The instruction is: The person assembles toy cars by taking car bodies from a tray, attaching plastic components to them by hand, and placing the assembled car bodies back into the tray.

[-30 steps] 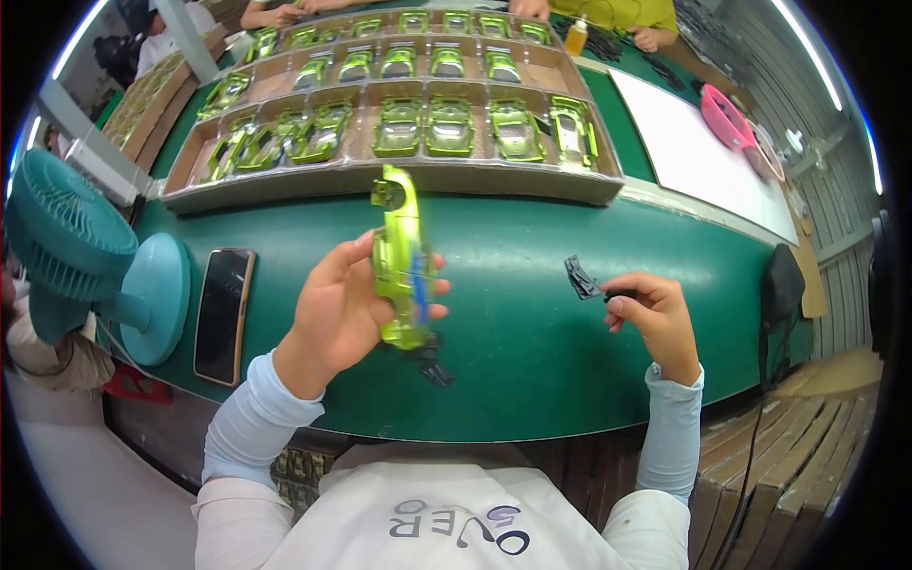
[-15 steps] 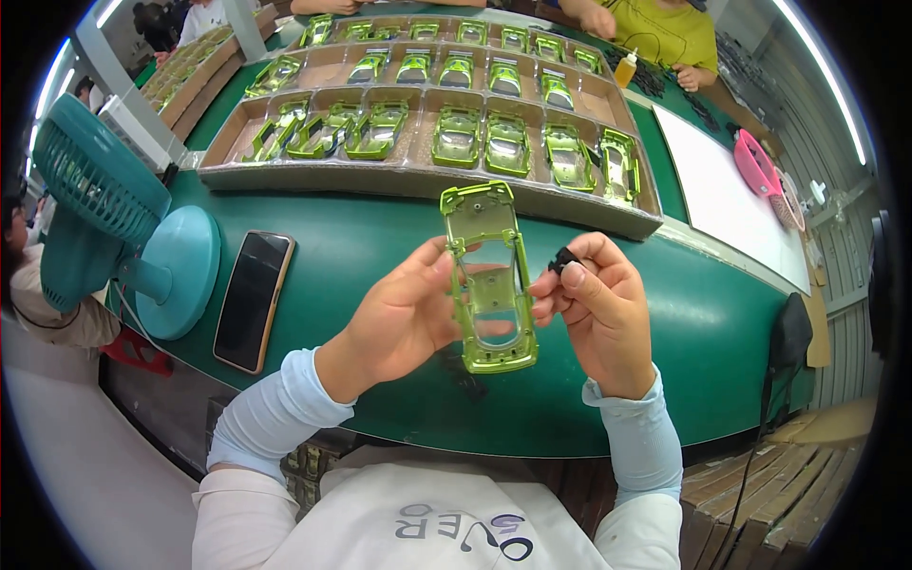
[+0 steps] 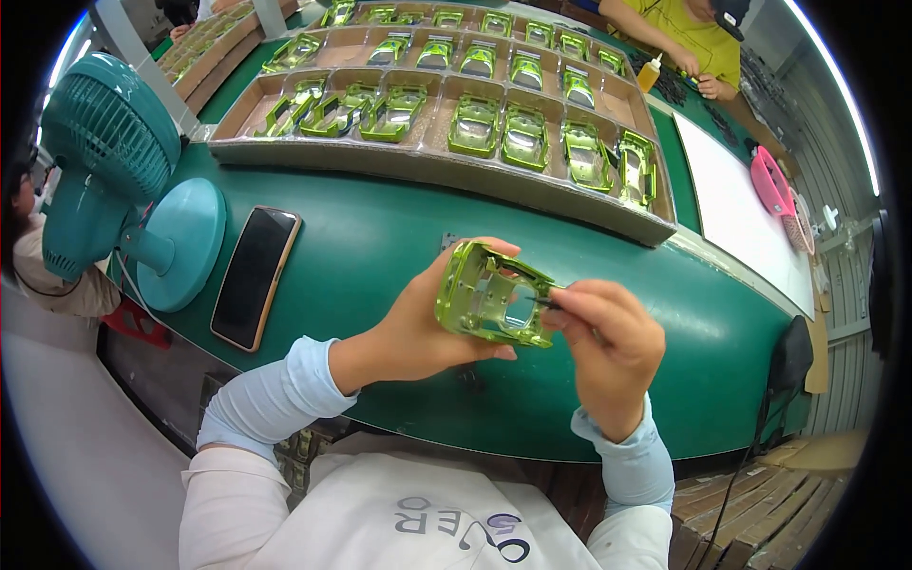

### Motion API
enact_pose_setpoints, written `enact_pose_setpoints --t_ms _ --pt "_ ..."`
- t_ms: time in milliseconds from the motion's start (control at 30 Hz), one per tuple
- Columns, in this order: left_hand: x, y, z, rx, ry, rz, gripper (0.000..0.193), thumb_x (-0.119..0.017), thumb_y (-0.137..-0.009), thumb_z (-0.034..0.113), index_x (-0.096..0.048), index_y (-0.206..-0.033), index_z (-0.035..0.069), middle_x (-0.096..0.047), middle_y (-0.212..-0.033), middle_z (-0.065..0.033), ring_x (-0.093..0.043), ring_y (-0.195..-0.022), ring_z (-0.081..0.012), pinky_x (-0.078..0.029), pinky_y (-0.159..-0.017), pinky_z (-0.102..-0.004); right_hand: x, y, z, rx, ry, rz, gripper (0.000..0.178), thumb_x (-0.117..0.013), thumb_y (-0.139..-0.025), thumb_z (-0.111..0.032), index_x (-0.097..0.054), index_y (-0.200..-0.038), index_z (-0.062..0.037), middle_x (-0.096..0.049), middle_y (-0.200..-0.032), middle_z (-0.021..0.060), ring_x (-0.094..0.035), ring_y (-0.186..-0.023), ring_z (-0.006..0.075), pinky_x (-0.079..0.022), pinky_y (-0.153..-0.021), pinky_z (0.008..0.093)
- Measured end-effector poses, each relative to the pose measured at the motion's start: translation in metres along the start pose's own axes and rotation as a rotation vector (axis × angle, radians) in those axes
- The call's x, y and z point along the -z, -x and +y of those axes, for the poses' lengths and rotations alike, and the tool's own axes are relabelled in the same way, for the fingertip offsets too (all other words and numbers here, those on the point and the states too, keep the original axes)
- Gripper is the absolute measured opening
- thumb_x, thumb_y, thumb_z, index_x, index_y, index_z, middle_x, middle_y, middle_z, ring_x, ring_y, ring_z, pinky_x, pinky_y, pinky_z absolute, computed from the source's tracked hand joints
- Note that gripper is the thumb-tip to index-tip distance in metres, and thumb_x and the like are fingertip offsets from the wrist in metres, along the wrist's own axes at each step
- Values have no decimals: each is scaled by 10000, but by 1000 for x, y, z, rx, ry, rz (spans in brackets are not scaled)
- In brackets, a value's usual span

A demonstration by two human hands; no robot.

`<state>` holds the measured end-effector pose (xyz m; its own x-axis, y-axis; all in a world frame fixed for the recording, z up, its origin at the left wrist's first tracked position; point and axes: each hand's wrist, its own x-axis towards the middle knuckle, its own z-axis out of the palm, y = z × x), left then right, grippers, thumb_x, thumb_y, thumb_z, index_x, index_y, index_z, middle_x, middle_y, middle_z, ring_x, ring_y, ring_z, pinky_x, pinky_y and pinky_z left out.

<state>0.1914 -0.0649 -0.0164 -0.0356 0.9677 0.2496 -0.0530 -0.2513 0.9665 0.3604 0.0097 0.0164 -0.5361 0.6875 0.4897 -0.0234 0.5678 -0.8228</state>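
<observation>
My left hand [image 3: 423,328] is closed around a green toy car body shell [image 3: 465,309], which lies on its side with its hollow inside turned toward me. Between the thumb and fingers of my right hand [image 3: 613,342] is a small black part [image 3: 548,303], pinched at the right end of the shell. Its tip reaches over the shell's opening; whether it touches the plastic I cannot tell. The fingers hide most of the black part. Both hands are above the green table [image 3: 380,247].
A divided cardboard tray [image 3: 380,158] of green car shells spans the back. At left stand a teal fan [image 3: 180,252] and a phone [image 3: 255,275]. A white board [image 3: 731,209], a pink basket [image 3: 769,180] and a glue bottle [image 3: 649,74] are at right. A person in yellow [image 3: 698,47] works across the table.
The car shell has turned from upright onto its side, its inside now facing me. My right hand has brought the black part down to the shell's right end.
</observation>
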Motion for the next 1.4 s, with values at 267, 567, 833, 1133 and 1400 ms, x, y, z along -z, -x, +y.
enact_pose_setpoints --t_ms 267,567,833,1133,1400 --pt "3 -1 -4 -194 -245 -60 777 -784 -577 22 -337 -1213 32 -437 -1154 -100 -506 -1050 -202 -440 -886 -316 -1 2 8 518 443 -205 248 -590 -573 37 -584 -820 27 -602 -750 119 -600 -618 242 -488 -510 305" --pt "5 -4 -2 -322 -335 -63 706 -781 -583 84 -397 -1175 60 -443 -1094 -113 -469 -1000 -251 -407 -835 -317 -3 5 9 561 444 -220 281 -598 -554 40 -579 -834 38 -599 -755 127 -600 -618 238 -486 -495 299" --pt "3 -2 -2 -397 -423 -106 710 -781 -570 79 -402 -1171 63 -448 -1081 -122 -473 -983 -271 -416 -829 -331 -3 6 6 571 417 -250 297 -604 -543 35 -581 -839 52 -594 -768 133 -598 -620 238 -489 -504 302" --pt "5 -4 -3 -413 -349 -42 698 -776 -571 68 -409 -1164 55 -460 -1075 -123 -473 -997 -276 -418 -832 -334 -2 4 9 610 421 -241 306 -597 -528 21 -583 -833 56 -594 -786 142 -600 -647 246 -492 -517 305" --pt "4 -2 -1 -454 -362 -73 700 -758 -565 31 -406 -1170 54 -462 -1094 -133 -469 -1008 -291 -417 -837 -344 -1 5 6 588 391 -285 299 -610 -541 24 -588 -838 46 -591 -786 134 -602 -655 232 -492 -518 297"
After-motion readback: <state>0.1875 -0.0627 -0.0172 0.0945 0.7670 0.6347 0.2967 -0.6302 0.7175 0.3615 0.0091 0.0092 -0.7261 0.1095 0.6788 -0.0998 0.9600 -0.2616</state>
